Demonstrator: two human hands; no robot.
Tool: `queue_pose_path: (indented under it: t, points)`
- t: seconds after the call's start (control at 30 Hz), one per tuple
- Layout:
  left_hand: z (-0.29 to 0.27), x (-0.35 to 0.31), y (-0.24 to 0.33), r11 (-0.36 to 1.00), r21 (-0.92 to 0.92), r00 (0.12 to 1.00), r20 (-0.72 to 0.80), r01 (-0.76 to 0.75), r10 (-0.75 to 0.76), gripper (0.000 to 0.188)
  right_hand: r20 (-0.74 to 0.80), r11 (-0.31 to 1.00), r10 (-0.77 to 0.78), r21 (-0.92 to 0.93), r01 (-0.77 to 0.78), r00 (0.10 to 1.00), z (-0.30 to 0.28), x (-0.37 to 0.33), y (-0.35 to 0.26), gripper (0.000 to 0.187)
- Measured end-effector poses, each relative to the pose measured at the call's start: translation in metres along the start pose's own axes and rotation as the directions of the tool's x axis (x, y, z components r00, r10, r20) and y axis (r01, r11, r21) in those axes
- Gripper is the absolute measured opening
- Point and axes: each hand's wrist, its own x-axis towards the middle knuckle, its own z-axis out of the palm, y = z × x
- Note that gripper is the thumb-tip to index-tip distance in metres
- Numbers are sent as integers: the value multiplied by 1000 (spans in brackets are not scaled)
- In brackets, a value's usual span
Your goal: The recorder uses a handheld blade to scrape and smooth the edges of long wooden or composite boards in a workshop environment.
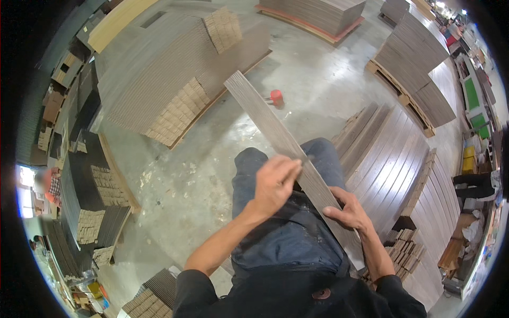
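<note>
A long grey-brown wood-grain board (270,124) lies diagonally across my lap, its far end up and to the left over the floor. My right hand (350,209) grips its right edge near the lower part, thumb on the top face and fingers beneath. My left hand (277,183) is closed in a pinch at the board's left edge, around mid-length. Whatever sits in that pinch is too small and blurred to name. The board's near end passes beside my right thigh, partly behind my right forearm.
A stack of similar boards (392,164) stands close on my right, with short strips (408,252) beside it. A red cylindrical object (277,97) rests on the concrete floor ahead. Large board stacks (159,74) stand ahead left; dark ones (79,185) sit farther left. Other people are in the background.
</note>
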Motion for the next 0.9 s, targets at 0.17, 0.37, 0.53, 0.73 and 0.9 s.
queue_pose_path:
  t: [0.17,0.37,0.53,0.73,0.9]
  points:
    - [-31,50,-12,988,21,970,-194,153,-146,12,19,1000,-2,7,2,1000,0,1,-9,85]
    - [-9,24,2,990,140,1000,3,-1,1,14,13,996,-67,66,66,998,0,10,-10,85]
    - [25,-12,23,994,27,980,174,-101,95,16,-8,997,-34,72,35,999,-7,16,2,80]
    - [15,36,5,997,7,995,-64,77,-76,16,-55,976,-81,200,91,995,-9,19,10,76]
    - [38,0,18,997,-20,979,186,-79,81,18,-25,965,-7,264,13,1000,-12,25,7,72]
